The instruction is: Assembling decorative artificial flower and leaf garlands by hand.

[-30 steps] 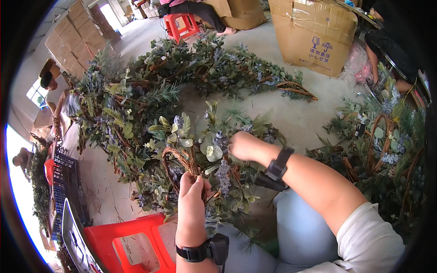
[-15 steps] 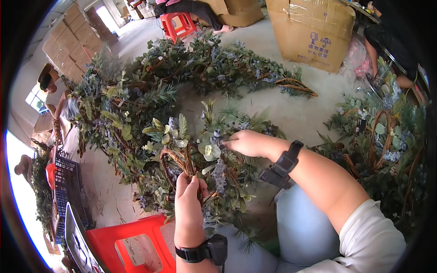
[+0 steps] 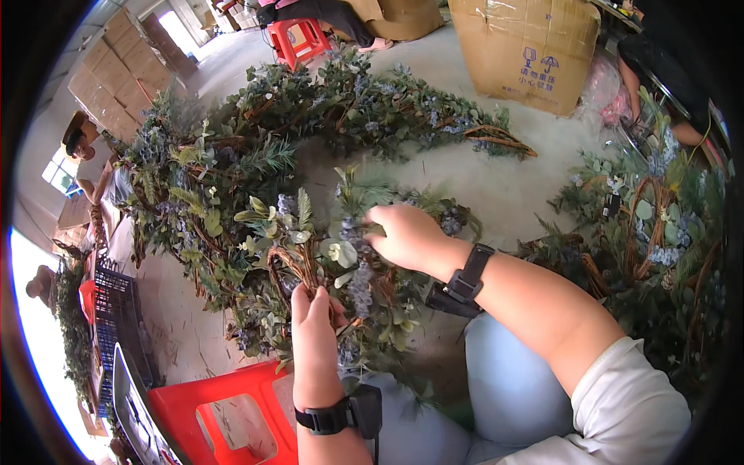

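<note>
Gripping the brown vine base of a wreath [image 3: 341, 271] held over the lap, the left hand [image 3: 314, 325] closes around the twigs while the right hand [image 3: 404, 235] pinches into the foliage at its upper edge. Good work here likely means steadying the vine firmly and seating each sprig deep among the leaves. The right fingertips are buried in greenery, so what they pinch cannot be told. More wreaths [image 3: 232, 170] cover the concrete floor [image 3: 504, 182]; a red stool [image 3: 225, 411] stands lower left.

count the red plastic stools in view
2: one red stool at the lower left beside the left hand, one red stool at the top by the cardboard boxes. Foliage may hide others.
</note>
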Action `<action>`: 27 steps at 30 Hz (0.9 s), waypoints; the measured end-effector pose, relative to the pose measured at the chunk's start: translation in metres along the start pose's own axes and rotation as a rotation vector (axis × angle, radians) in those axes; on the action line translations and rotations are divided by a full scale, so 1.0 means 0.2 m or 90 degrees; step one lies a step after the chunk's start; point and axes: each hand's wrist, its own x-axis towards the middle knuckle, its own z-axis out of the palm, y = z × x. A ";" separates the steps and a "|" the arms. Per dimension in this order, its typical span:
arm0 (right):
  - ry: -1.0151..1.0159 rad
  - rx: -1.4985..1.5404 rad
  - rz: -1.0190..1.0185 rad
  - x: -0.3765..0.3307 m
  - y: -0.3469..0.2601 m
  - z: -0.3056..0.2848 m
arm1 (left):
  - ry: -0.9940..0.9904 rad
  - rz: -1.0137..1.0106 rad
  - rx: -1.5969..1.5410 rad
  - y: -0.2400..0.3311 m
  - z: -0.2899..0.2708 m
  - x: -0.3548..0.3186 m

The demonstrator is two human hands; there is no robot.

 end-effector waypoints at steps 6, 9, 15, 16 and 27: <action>0.064 0.237 -0.007 -0.01 0.03 -0.04 | 0.058 0.047 -0.031 -0.03 -0.05 0.07; 0.152 0.364 0.194 0.02 0.23 -0.05 | 0.085 0.063 -0.030 0.03 -0.01 0.01; 0.182 0.481 0.375 0.03 0.56 -0.13 | 0.070 0.239 -0.290 0.15 -0.10 -0.14; 0.196 0.486 0.375 0.02 0.63 -0.12 | 0.055 0.206 -0.366 0.13 -0.15 -0.14; -0.293 0.794 0.270 -0.04 -0.24 0.08 | -0.348 0.286 -0.687 -0.04 -0.53 -0.01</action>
